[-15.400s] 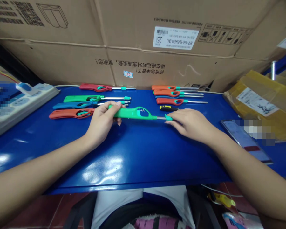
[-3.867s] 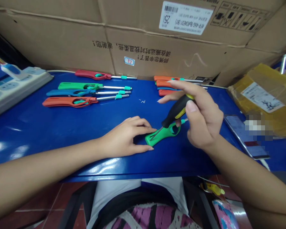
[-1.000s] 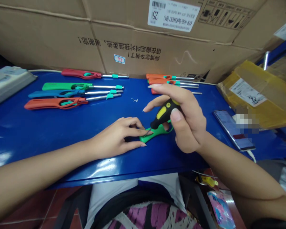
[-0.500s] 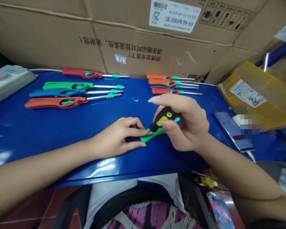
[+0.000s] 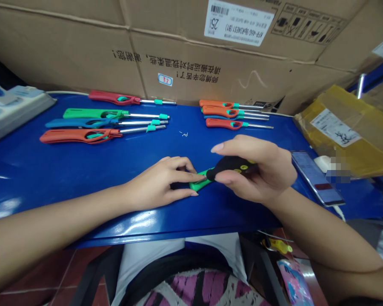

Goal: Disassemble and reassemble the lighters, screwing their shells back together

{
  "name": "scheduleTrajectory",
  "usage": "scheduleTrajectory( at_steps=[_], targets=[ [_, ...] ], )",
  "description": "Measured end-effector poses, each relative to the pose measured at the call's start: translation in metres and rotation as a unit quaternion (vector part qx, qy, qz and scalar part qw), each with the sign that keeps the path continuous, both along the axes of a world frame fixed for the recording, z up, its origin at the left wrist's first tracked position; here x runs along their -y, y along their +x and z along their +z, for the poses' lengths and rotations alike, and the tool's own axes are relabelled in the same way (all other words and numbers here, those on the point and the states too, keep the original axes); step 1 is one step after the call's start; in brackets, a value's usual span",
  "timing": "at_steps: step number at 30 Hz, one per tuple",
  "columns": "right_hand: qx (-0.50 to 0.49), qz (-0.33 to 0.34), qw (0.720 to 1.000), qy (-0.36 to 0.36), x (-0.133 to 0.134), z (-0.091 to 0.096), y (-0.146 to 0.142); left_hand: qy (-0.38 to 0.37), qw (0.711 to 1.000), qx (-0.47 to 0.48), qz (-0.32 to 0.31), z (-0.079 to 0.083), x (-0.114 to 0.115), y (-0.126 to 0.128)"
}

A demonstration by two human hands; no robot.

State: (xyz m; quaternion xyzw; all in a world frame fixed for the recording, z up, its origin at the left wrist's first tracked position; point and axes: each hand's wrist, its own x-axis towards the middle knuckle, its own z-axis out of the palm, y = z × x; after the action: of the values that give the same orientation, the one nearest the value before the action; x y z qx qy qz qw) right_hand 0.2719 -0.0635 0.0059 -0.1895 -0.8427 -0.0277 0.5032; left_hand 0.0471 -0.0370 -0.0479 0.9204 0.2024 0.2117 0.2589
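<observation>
On the blue table, a green lighter [image 5: 196, 185] lies under my hands, its right part hidden behind my right hand. My left hand [image 5: 164, 180] grips the lighter's left end between thumb and fingers. In my right hand [image 5: 258, 170] is a black and yellow screwdriver [image 5: 231, 165], held by its handle and tilted low. Its shaft reaches left to the green body beside my left fingertips; the exact spot of the tip is hard to see. Some thin white bits [image 5: 184, 134] lie beyond my hands.
Long-neck lighters in red, green, blue and orange [image 5: 79, 136] lie at the back left. Several more lighters [image 5: 223, 123] are at the back right. A phone [image 5: 317, 178], a taped box [image 5: 347, 127], a power strip [image 5: 15, 106] and a large carton [image 5: 178, 46] border the table [image 5: 108, 165].
My right hand and the screwdriver have shifted right and tipped lower, and the handle has rotated. My left hand keeps its hold on the green lighter. The view has moved slightly.
</observation>
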Motion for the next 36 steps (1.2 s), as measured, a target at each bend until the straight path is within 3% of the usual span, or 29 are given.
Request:
scheduleTrajectory(
  at_steps=[6, 11, 17, 22, 28, 30, 33, 36],
  targets=[
    [0.013, 0.019, 0.997, -0.079, 0.0031, 0.0019, -0.0015, 0.011, 1.000, -0.002, 0.004, 0.0003, 0.0000, -0.0006],
    [0.012, -0.025, 1.000, -0.009, 0.0038, 0.0027, -0.0009, 0.000, 1.000, -0.006, 0.004, 0.0005, -0.0003, -0.0002],
    [0.002, 0.003, 0.998, -0.069, 0.0061, 0.0006, -0.0036, 0.006, 1.000, -0.009, 0.006, 0.0002, 0.0004, -0.0005],
    [-0.005, -0.061, 0.998, 0.005, 0.0042, 0.0000, -0.0034, 0.011, 1.000, -0.006, 0.005, -0.0011, 0.0001, -0.0011],
    [-0.040, -0.006, 0.996, -0.081, 0.0028, -0.0045, -0.0020, 0.010, 1.000, -0.016, 0.009, -0.0018, 0.0001, -0.0010],
    [-0.038, 0.007, 0.998, -0.055, 0.0025, -0.0021, -0.0032, 0.013, 1.000, -0.016, 0.011, -0.0024, 0.0004, -0.0009],
    [-0.022, -0.028, 0.999, -0.004, 0.0033, 0.0024, -0.0045, 0.019, 1.000, -0.015, 0.015, -0.0025, 0.0010, -0.0008],
    [-0.026, -0.052, 0.998, -0.030, 0.0039, 0.0019, -0.0034, 0.015, 0.999, -0.020, 0.021, -0.0005, 0.0018, -0.0004]
  ],
)
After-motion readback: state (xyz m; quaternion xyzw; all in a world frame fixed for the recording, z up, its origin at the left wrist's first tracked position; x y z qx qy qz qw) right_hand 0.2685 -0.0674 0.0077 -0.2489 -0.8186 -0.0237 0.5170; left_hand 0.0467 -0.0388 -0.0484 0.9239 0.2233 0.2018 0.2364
